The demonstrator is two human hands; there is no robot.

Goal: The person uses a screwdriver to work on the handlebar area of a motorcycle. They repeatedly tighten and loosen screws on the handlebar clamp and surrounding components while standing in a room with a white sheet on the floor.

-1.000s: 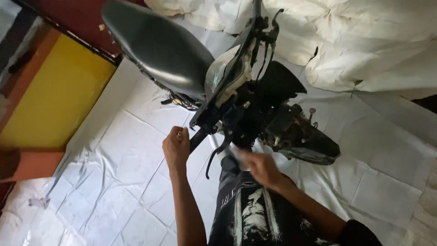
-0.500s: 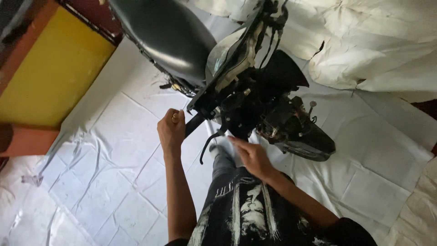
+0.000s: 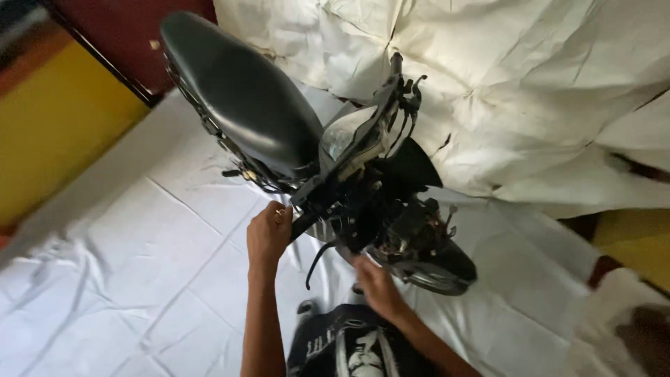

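**Stripped motorcycle steadied at the handlebar by both hands**

At the far left of the frame a yellow panel (image 3: 49,132) is seen, with a dark red panel (image 3: 132,35) above it, and white floor sheeting (image 3: 139,279) is spread across the lower left and centre. The motorcycle (image 3: 314,167) is found in the middle of the frame, upright or nearly so, its black seat (image 3: 237,91) reaching toward the upper left and its bare front end, with fairing removed, pointing toward the lower right.

The left hand (image 3: 267,234) is closed in a fist around the dark handlebar grip (image 3: 300,225), just left of centre. The right hand (image 3: 377,286) is laid lower and a little to the right, against the exposed parts beside the front wheel (image 3: 436,269); its fingers are bent, but whether anything is gripped cannot be told. A thin black lever (image 3: 317,262) hangs between the two hands.

The machine is judged heavy, rigid and liable to topple if let lean, so it would best be taken by the handlebar ends, the frame or the seat edge. The loose cables (image 3: 408,98) above the headlight housing (image 3: 345,136) and the exposed wiring near the wheel are judged fragile and poor for holding. The seat looks smooth and somewhat slippery.

No container is seen in view. At the upper right, crumpled cream wall sheeting (image 3: 530,91) is draped behind the machine
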